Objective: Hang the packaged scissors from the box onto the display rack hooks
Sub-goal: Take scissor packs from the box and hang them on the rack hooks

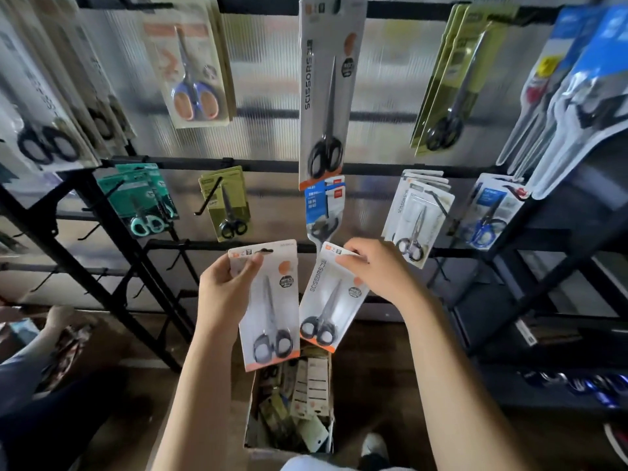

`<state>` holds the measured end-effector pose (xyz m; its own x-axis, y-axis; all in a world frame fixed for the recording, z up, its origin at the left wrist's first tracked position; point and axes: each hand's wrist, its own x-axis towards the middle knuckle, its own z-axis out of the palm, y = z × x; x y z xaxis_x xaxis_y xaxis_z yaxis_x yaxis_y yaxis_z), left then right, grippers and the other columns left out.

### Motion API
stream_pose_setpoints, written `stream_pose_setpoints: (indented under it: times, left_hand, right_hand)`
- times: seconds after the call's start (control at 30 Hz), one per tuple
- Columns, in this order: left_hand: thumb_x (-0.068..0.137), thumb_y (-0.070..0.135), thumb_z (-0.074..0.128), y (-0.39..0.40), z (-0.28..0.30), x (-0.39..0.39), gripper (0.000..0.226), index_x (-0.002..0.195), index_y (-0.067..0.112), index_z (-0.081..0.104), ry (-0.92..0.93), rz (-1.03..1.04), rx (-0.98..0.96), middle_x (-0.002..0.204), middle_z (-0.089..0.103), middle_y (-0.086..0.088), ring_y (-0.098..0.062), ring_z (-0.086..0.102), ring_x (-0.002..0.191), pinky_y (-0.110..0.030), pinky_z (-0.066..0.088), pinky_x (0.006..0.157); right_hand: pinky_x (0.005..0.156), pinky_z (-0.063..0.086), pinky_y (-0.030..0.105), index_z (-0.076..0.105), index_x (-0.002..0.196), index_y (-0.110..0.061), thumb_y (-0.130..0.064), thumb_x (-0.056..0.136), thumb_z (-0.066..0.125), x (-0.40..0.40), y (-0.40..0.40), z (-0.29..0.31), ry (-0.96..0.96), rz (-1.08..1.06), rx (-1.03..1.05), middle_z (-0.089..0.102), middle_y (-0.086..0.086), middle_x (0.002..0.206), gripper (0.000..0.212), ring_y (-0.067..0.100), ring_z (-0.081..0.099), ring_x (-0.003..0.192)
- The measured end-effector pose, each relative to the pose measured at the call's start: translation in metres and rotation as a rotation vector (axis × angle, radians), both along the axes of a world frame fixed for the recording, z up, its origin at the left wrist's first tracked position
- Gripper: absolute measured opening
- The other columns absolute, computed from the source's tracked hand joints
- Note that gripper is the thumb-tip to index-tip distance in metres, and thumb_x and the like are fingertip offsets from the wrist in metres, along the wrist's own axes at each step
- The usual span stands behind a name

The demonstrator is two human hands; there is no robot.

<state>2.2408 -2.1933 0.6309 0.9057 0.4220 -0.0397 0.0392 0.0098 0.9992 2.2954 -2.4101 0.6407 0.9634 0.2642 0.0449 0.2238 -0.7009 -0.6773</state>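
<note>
Two white packs of scissors are up off the box (253, 399) and held side by side in front of the rack (238, 164). The left hand (224, 290) grips the left pack (263, 304) by its upper left edge, thumb curled across the front near the hang slot. That pack stands close to upright, blades pointing up, handles down over the open box. The right hand (380, 266) pinches the top corner of the right pack (331, 297), fingers bent onto the card just beside its slot. This pack tilts — top leaning right, handles swung toward the left pack, the two nearly touching at the bottom.

What the next move turns on is the slot at the top of each card against a hook's tip. Both long axes run roughly vertical, so the slots already face up toward the rack. A tall pack (329, 90) of what looks like the same make hangs straight above, and a bare hook (208, 200) juts out up and to the left — nearer the left hand. My guess is the left pack goes first; the right one needs straightening before its slot will meet a hook squarely. More packs lie in the box below.
</note>
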Motion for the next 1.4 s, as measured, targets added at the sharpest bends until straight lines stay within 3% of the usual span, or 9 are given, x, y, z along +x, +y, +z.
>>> stream_pose_setpoints:
  times: [0.17,0.33,0.43,0.7,0.93,1.03,1.17,1.27,1.4]
  left_hand:
    - [0.088,0.025,0.066,-0.018,-0.006,0.008,0.022,0.084,0.004,0.063,-0.02,-0.121,0.03,0.082,0.064,-0.02,-0.025,0.057,0.075,-0.039,0.045,0.07]
    - [0.09,0.02,0.062,-0.046,-0.005,0.019,0.014,0.077,0.015,0.061,-0.02,-0.179,0.044,0.07,0.062,0.003,-0.01,0.053,0.063,-0.024,0.041,0.06]
    - [0.09,0.022,0.062,-0.063,-0.004,0.028,0.007,0.084,0.018,0.064,-0.021,-0.237,0.059,0.076,0.066,0.004,-0.008,0.058,0.067,-0.02,0.042,0.06]
    - [0.088,0.028,0.065,-0.122,-0.007,0.063,0.027,0.09,0.001,0.061,0.034,-0.318,0.076,0.084,0.067,-0.014,-0.019,0.058,0.076,-0.037,0.047,0.072]
    - [0.091,0.022,0.061,-0.162,-0.002,0.087,0.032,0.079,-0.008,0.055,0.004,-0.376,0.156,0.071,0.053,-0.017,-0.018,0.046,0.064,-0.022,0.039,0.059]
    - [0.091,0.02,0.06,-0.174,0.0,0.096,0.028,0.076,-0.004,0.056,-0.01,-0.372,0.197,0.069,0.047,-0.014,-0.02,0.039,0.062,-0.018,0.034,0.053]
    - [0.09,0.017,0.062,-0.188,0.0,0.107,0.017,0.081,0.002,0.058,0.01,-0.347,0.167,0.072,0.062,0.001,0.002,0.058,0.059,-0.007,0.042,0.053]
    - [0.089,0.02,0.063,-0.196,-0.002,0.113,0.014,0.081,0.009,0.06,0.036,-0.343,0.167,0.075,0.065,0.003,-0.004,0.061,0.068,-0.012,0.043,0.057]
    - [0.088,0.019,0.064,-0.203,-0.004,0.119,0.016,0.074,0.014,0.059,0.026,-0.312,0.161,0.069,0.063,0.008,0.003,0.058,0.06,-0.009,0.041,0.054]
  right_hand:
    - [0.057,0.05,0.034,0.06,0.081,-0.021,-0.033,0.091,0.059,-0.009,-0.023,0.006,-0.01,-0.087,0.004,0.064,-0.003,0.076,0.016,0.017,0.066,0.065]
    - [0.056,0.049,0.034,0.057,0.074,-0.023,-0.031,0.091,0.058,-0.006,-0.052,0.008,-0.012,-0.185,0.044,0.059,-0.008,0.071,0.018,0.019,0.063,0.064]
    - [0.058,0.053,0.036,0.06,0.079,-0.023,-0.032,0.091,0.057,0.0,-0.07,0.008,-0.007,-0.217,0.058,0.064,-0.005,0.082,0.015,0.019,0.065,0.066]
    - [0.066,0.052,0.037,0.064,0.088,-0.02,-0.03,0.092,0.057,0.017,-0.122,0.014,-0.054,-0.274,0.044,0.065,-0.001,0.083,0.014,0.019,0.066,0.066]
    - [0.056,0.039,0.024,0.06,0.088,-0.023,-0.028,0.093,0.057,0.039,-0.158,0.016,-0.113,-0.302,0.067,0.062,-0.006,0.08,0.008,0.019,0.065,0.068]
    - [0.063,0.045,0.025,0.065,0.104,-0.023,-0.029,0.092,0.058,0.055,-0.168,0.014,-0.146,-0.31,0.069,0.067,-0.007,0.096,0.015,0.013,0.061,0.065]
    - [0.071,0.052,0.028,0.066,0.115,-0.025,-0.029,0.091,0.059,0.068,-0.174,0.005,-0.14,-0.267,0.087,0.067,-0.009,0.106,0.025,0.008,0.061,0.07]
    - [0.073,0.057,0.036,0.066,0.118,-0.025,-0.029,0.091,0.061,0.075,-0.177,-0.002,-0.106,-0.219,0.141,0.068,-0.008,0.108,0.028,0.011,0.065,0.08]
    - [0.055,0.052,0.016,0.065,0.12,-0.024,-0.026,0.09,0.063,0.086,-0.185,-0.002,0.03,-0.158,0.229,0.065,-0.009,0.108,0.03,0.006,0.064,0.078]
